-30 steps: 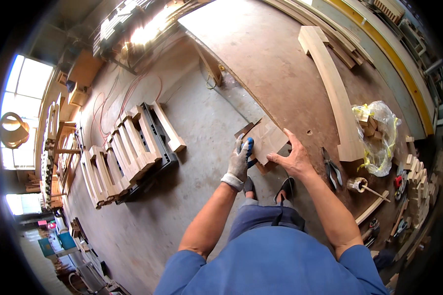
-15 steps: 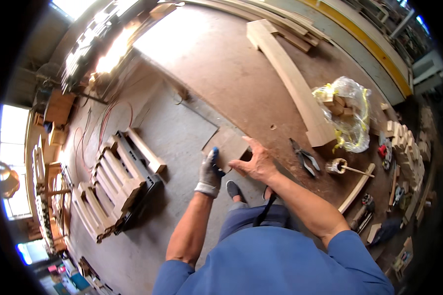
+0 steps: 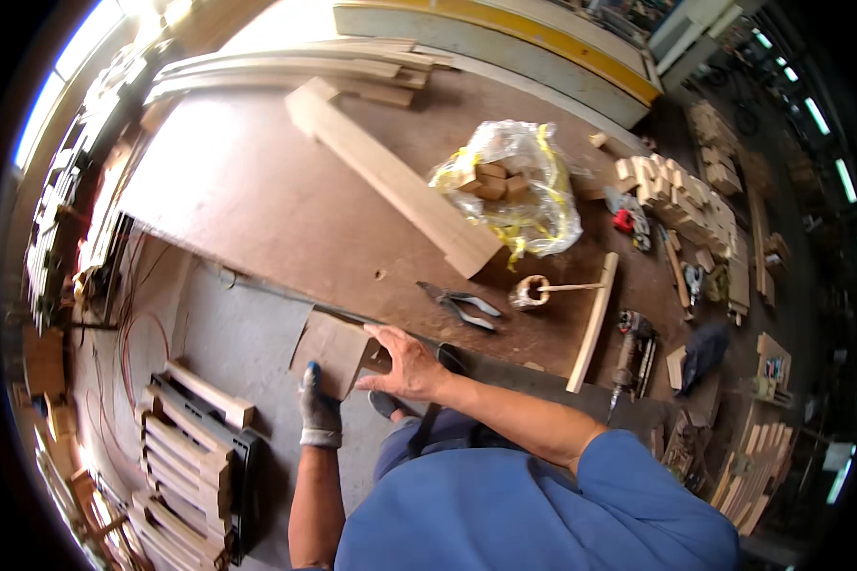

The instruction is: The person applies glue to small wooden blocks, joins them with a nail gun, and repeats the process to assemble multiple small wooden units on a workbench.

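My left hand, in a grey work glove with blue on the thumb, grips a flat wooden board by its near edge. The thumb lies on top of the board; the other fingers are hidden beneath or behind it. At the board's right edge is my bare right hand, thumb and fingers spread apart with a gap between them. Its fingertips are at or close to the wood; contact is hard to tell. Pliers with grey handles lie on the brown table just beyond the right hand.
Across the table lies a long wooden beam, beside a clear plastic bag of wood blocks. A glue pot with a stick, a curved slat and a power tool lie to the right. Stacked wooden frames stand at lower left.
My view has turned to the right, so the table's things appear further left. The board and both hands have shifted left in the picture. My left hand keeps its grip.
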Demonstrator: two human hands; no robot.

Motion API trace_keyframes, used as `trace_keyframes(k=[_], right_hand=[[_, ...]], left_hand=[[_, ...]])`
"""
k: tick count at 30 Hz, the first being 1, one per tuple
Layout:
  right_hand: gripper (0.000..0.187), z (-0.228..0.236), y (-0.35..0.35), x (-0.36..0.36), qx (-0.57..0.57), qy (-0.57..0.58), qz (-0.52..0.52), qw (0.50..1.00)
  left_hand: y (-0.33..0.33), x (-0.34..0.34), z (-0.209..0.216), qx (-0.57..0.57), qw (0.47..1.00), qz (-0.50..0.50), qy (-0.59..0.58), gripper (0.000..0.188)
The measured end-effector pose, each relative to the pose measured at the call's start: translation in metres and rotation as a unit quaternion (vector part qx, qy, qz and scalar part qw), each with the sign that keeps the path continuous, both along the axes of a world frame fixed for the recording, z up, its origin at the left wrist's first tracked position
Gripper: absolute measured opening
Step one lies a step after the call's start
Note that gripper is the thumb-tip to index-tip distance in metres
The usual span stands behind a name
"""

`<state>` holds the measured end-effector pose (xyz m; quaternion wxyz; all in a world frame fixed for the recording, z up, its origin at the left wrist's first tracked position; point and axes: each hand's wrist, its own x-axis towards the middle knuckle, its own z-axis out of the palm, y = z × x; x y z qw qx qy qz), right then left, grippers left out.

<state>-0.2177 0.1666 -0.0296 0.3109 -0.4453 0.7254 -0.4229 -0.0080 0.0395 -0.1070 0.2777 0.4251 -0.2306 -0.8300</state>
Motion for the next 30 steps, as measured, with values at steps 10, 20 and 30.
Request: trace_keyframes(k=[10, 20, 30], right_hand=[[0.026, -0.037, 0.229, -0.109, 0.108, -0.017, -0.350, 0.930], [0.036, -0.108, 0.337, -0.222, 0.299, 0.154, -0.484, 0.808], [0.040, -0.120, 0.360, -0.247, 0.370, 0.170, -0.454, 0.792]], left_hand=[[-0.013, 0.023, -0.008, 0.011, 0.998, -0.007, -0.057, 0.074], [-0.009, 0.017, 0.000, -0.032, 0.997, -0.021, -0.062, 0.077], [-0.015, 0.021, 0.003, -0.005, 0.998, 0.039, -0.045, 0.040]])
